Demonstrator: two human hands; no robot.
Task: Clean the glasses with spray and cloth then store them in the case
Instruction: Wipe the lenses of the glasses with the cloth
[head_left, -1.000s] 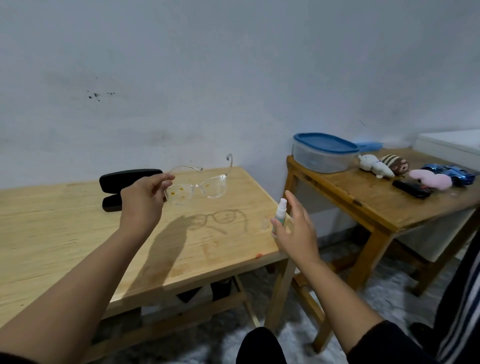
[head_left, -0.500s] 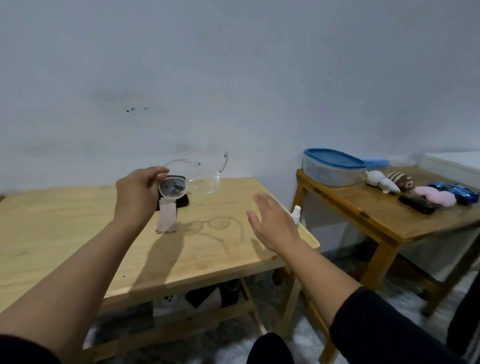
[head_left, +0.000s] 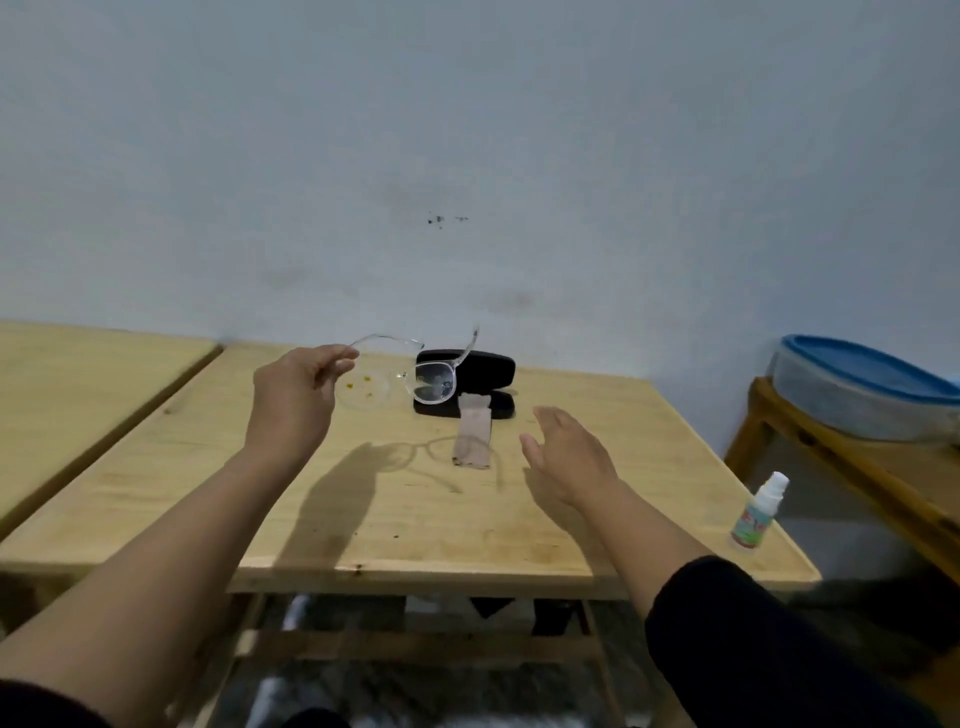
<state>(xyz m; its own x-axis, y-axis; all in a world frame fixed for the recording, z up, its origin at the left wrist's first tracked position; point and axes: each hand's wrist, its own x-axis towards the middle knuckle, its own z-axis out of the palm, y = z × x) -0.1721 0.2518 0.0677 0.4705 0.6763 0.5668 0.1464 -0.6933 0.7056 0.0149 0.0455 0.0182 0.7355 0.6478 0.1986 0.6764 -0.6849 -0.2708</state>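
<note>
Two hands up | left hand (head_left: 293, 395) pinches glasses (head_left: 402, 376) above surface's far edge, before case (head_left: 467, 382) | right hand (head_left: 569, 454) released, empty | step: wiping, probably | next: take cloth (head_left: 472, 434); spray bottle (head_left: 758, 512) at right edge

Left hand (head_left: 293, 400) holds clear glasses (head_left: 410, 382) above desk (head_left: 415, 530). Right hand (head_left: 569, 457) open, near cloth (head_left: 472, 434). Black case (head_left: 483, 364) open behind. Spray bottle (head_left: 758, 512) at desk's right edge.

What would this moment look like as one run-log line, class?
left hand: holds glasses aloft | right hand: open, near cloth | spray bottle: upright at table edge | case: open
</note>
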